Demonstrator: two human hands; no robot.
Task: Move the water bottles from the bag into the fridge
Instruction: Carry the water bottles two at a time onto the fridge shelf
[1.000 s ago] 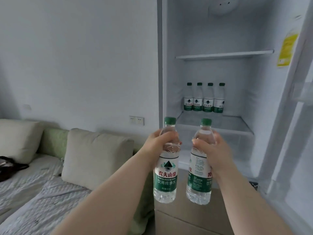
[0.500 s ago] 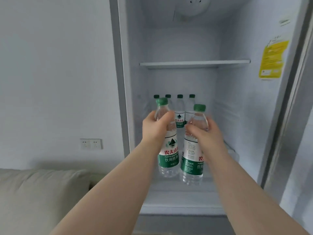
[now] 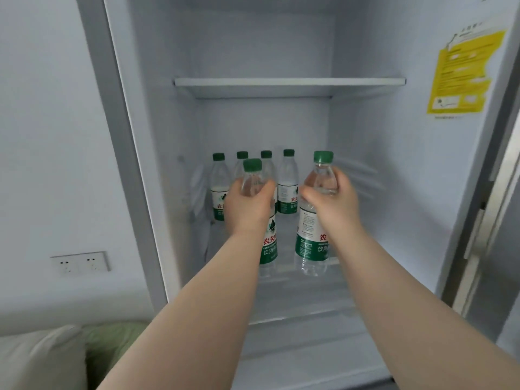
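I have one bottle in each hand. My left hand (image 3: 249, 205) is curled round the shoulder of the left bottle (image 3: 270, 246), just under its cap. My right hand (image 3: 333, 201) grips the right bottle (image 3: 311, 240) at the same height, thumb on my side and fingers wrapped behind.

Both bottles are inside the fridge (image 3: 365, 164), nearer to me than the back row (image 3: 287, 192) of four bottles. The left one is in front of the row's middle and overlaps it in my view. The right one is in front of and just right of the row's right end. I cannot tell whether either base is on the shelf (image 3: 295, 299) yet.

Each bottle's long axis is close to vertical, green cap up and label toward me.

They look full, so I judge them weighty for their size. The thin clear walls would dent under a hard squeeze, and the plastic is smooth. The shoulder seems the stiffest place to hold them. The bases are narrow, so a careless set-down could topple one into the back row.
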